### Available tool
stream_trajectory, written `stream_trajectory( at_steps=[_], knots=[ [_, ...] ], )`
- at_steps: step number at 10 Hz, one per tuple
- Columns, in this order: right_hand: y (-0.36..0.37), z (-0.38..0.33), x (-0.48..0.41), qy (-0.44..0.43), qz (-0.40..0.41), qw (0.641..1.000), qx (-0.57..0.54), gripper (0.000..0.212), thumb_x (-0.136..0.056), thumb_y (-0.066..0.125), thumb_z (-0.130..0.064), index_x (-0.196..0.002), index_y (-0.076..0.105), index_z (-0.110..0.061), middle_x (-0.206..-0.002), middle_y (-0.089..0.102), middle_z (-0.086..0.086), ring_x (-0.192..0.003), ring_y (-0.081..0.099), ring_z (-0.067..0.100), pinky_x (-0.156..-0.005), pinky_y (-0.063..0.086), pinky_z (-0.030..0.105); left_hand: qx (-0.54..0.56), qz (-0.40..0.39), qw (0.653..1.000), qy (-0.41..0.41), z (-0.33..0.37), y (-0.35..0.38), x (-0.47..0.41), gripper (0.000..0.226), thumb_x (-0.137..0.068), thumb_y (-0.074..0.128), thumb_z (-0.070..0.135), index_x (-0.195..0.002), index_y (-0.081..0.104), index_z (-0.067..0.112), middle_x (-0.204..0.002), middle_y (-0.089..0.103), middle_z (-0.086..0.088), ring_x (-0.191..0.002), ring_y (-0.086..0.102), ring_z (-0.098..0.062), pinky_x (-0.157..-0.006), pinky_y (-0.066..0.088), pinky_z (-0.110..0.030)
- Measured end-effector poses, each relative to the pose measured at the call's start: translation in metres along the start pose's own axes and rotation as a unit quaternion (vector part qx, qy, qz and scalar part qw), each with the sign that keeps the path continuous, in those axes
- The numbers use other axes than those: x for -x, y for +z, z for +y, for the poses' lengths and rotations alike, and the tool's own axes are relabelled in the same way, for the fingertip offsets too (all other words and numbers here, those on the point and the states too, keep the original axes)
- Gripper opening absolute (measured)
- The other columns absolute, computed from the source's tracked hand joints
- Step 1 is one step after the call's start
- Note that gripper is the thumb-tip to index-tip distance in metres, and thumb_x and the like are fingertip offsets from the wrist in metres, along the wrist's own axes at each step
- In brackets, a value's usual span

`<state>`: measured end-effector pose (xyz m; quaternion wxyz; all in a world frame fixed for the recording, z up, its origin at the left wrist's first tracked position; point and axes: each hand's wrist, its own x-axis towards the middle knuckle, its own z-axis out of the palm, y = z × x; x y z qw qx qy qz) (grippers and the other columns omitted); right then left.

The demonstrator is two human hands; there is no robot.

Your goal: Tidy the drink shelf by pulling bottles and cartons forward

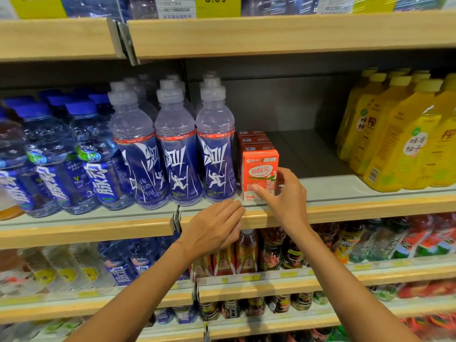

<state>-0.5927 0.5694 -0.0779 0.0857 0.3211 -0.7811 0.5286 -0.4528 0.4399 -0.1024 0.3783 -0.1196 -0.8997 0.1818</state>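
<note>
A red-orange drink carton [259, 169] stands at the front of the middle shelf [345, 186], heading a row of several like cartons behind it. My right hand [283, 196] grips this front carton, thumb on its face and fingers around its right side. My left hand [214, 225] rests flat on the wooden shelf edge just below and left of the carton, fingers together, holding nothing. Three rows of tall blue sports bottles [214, 149] stand directly left of the cartons.
Blue-capped water bottles [81, 156] fill the shelf's left end. Yellow juice bottles [399, 134] stand at the right. Between cartons and juice the shelf shows bare grey surface. Wooden shelf fronts [370, 206] run above and below; lower shelves hold mixed drinks [271, 248].
</note>
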Motion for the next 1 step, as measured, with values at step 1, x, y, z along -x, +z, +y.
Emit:
stream_trajectory(
  at_steps=[1],
  knots=[
    [-0.0104,0.0012,0.0136,-0.021,0.024,0.999,-0.016,0.051,-0.077,0.078,-0.030,-0.119,0.054,-0.014,-0.106,0.063,-0.004,-0.088,0.058,0.003,-0.076,0.050,0.015,0.110,0.016,0.985,-0.128,0.0068,-0.0102,-0.0063,0.030,-0.092,0.047,0.021,-0.102,0.066,0.001,-0.098,0.067,-0.010,-0.086,0.065,-0.023,-0.069,0.053,-0.031]
  ],
)
